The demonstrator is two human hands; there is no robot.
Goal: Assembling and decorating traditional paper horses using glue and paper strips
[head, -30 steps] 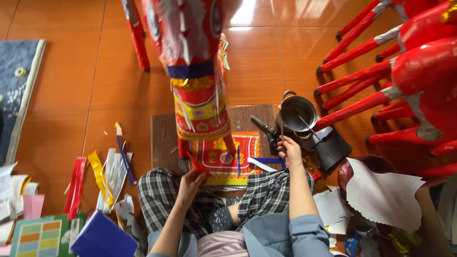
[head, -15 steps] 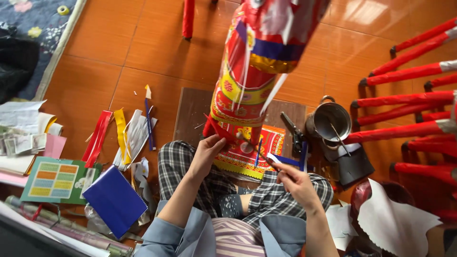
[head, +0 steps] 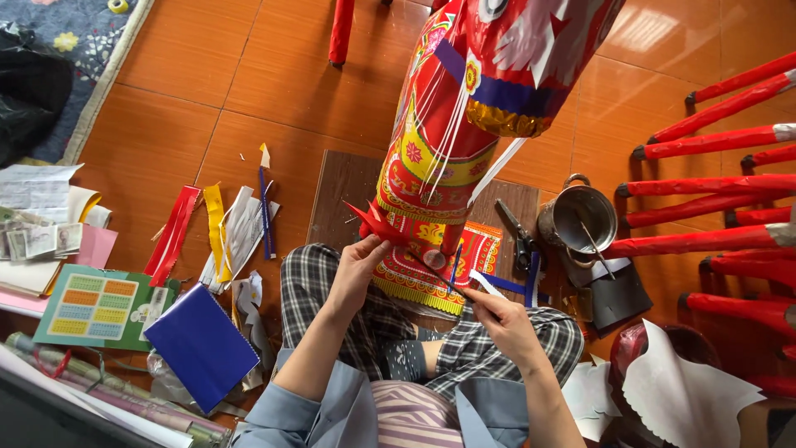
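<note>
The person sat on the floor (head: 249, 75) with a dark wooden board (head: 336, 195) in front of the knees. A tall paper figure (head: 452, 141) stood on the board, near its middle, covered in glossy red paper with yellow, blue and white ornaments. Thin white strips hung down its front.

The left hand (head: 358, 264) was closed in a pinch on a red spiky paper piece (head: 377, 222) at the lower left side of the figure. The right hand (head: 502, 319) was also closed, on a thin blue stick (head: 448, 278) whose tip pointed at the fringed base; what the stick was exactly I cannot tell.

In my judgement the risks were these. The paper skin looked thin, so a hard push with the stick could tear it. The figure was tall and narrow, and a pull on the spiky piece could tip it toward the metal pot (head: 580, 217) at the right edge of the board. If the pot held glue, a knock could spill it on the paper.

Black scissors (head: 518, 236) lay on the board between the figure and the pot. Red-wrapped rods (head: 713, 178) lay on the floor to the right, smooth and round. Left of the board lay flat paper strips (head: 217, 232) in red, yellow and white, and a blue notebook (head: 201, 344).
</note>
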